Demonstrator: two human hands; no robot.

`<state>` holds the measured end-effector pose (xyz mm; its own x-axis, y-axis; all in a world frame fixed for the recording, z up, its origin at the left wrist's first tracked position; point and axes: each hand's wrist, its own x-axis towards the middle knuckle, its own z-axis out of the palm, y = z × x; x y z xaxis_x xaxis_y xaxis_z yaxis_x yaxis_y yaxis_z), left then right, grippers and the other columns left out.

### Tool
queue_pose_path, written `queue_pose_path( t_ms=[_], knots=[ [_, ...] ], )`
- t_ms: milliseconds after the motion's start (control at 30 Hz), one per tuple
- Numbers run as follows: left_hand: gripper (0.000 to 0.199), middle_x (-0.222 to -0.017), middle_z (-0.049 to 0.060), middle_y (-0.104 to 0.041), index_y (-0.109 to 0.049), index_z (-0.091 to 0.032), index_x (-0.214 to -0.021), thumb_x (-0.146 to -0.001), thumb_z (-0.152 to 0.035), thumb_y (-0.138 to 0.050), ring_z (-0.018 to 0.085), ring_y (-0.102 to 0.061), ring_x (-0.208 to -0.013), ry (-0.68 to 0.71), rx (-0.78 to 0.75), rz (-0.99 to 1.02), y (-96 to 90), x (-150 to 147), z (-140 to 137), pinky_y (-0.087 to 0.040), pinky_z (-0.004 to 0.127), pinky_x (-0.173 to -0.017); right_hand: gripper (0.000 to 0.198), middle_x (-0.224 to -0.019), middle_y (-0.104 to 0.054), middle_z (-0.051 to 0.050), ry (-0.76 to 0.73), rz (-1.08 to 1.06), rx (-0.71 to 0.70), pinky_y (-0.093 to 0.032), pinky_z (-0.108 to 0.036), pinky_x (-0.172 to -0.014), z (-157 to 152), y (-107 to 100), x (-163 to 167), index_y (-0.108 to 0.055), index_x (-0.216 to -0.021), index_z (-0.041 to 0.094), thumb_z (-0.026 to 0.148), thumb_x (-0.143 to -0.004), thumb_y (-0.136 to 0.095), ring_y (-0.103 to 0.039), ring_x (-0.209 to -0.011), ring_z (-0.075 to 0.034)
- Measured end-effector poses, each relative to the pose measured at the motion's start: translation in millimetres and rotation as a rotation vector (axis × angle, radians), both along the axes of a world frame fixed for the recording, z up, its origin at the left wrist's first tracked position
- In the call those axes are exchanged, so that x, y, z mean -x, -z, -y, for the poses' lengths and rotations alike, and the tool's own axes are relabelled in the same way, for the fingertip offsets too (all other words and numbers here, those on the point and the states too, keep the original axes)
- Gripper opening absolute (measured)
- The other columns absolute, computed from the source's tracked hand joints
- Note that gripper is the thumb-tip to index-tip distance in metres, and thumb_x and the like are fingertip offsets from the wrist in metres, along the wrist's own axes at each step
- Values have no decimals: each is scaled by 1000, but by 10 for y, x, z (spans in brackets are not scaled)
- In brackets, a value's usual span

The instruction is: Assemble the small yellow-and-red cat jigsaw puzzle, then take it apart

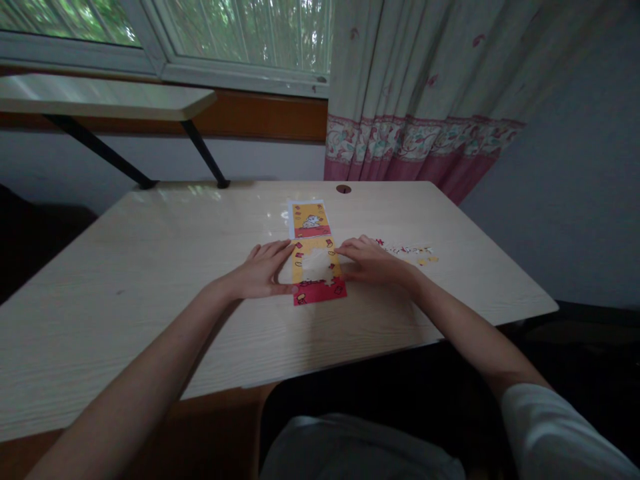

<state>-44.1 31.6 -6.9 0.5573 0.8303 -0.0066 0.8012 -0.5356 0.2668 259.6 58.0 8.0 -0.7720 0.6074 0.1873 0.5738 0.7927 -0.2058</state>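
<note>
A partly assembled jigsaw puzzle (320,293) lies flat on the desk, with a red lower band, a yellow upper border and a bare gap in its middle. My left hand (263,270) rests along its left edge, fingers stretched towards the upper corner and thumb near the lower one. Against the right edge lies my right hand (373,261), its fingers apart and partly hidden. Just beyond the puzzle is a reference picture card (311,220) showing a white cartoon animal on yellow and red. Loose puzzle pieces (407,251) are scattered to the right of my right hand.
The pale wooden desk (150,267) spans the view, with a round cable hole (343,189) near its back edge. A raised shelf (110,97) on black supports stands at the back left. Behind hang a patterned curtain (400,100) and a window (245,33).
</note>
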Motion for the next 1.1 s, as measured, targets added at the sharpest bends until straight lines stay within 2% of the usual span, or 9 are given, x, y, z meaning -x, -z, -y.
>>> queue_pose_path(
  t_ms=[133, 200, 267, 333, 467, 700, 933, 1100],
  knots=[
    [96, -145, 20, -26, -20, -20, -142, -67, -72, -50, 39, -27, -129, -7, -3, -17, -11, 2, -5, -22, 58, -101, 37, -93, -62, -8, 177, -63, -10, -37, -35, -81, -254, -102, -320, -59, -107, 16, 40, -78, -61, -52, -88, -21],
    [96, -144, 20, -26, -20, -19, -142, -67, -72, -50, 39, -27, -129, -9, -3, -21, -6, 6, -9, -22, 57, -101, 25, -89, -63, -8, 245, -65, -35, -37, -34, -80, -381, -147, -533, -63, -96, 16, 34, -79, -60, -53, -85, -20],
    [97, -144, 21, -26, -21, -18, -142, -67, -72, -50, 39, -27, -129, -10, -2, -23, 0, 8, -13, -22, 57, -102, 18, -82, -64, -6, 300, -31, 11, -37, -31, -75, -468, -167, -707, -66, -87, 16, 31, -80, -59, -55, -77, -18],
    [98, -144, 21, -26, -21, -17, -142, -67, -73, -49, 39, -26, -130, -13, 2, -31, 3, 7, -16, -21, 57, -102, 19, -73, -64, -5, 347, 2, 115, -37, -27, -66, -505, -166, -806, -67, -85, 16, 32, -81, -57, -54, -66, -14],
    [98, -145, 20, -27, -21, -17, -142, -67, -74, -48, 39, -26, -130, -16, 6, -45, -4, 5, -15, -21, 57, -102, 25, -67, -62, -2, 373, 23, 266, -33, -22, -56, -501, -142, -801, -67, -89, 16, 37, -80, -58, -50, -55, -10],
    [98, -145, 19, -27, -22, -16, -142, -66, -74, -47, 40, -27, -129, -17, 4, -49, -26, -1, -4, -22, 58, -101, 16, -68, -62, -3, 440, 42, 211, -34, -22, -57, -553, -71, -765, -66, -85, 16, 28, -76, -61, -51, -59, -11],
    [98, -144, 20, -27, -24, -15, -141, -66, -73, -49, 40, -27, -129, -29, 1, -47, -21, -17, 4, -22, 59, -101, 16, -72, -62, -4, 562, 12, 322, -36, -22, -55, -558, -20, -758, -63, -84, 13, 26, -76, -61, -51, -58, -10],
    [93, -141, 21, -34, -33, -14, -137, -66, -71, -52, 39, -33, -125, -52, -33, -13, -51, -32, -6, -23, 60, -99, 14, -67, -60, -2, 572, -157, 351, -35, -21, -52, -515, -31, -723, -62, -77, 14, 26, -72, -64, -49, -54, -9]
  ],
)
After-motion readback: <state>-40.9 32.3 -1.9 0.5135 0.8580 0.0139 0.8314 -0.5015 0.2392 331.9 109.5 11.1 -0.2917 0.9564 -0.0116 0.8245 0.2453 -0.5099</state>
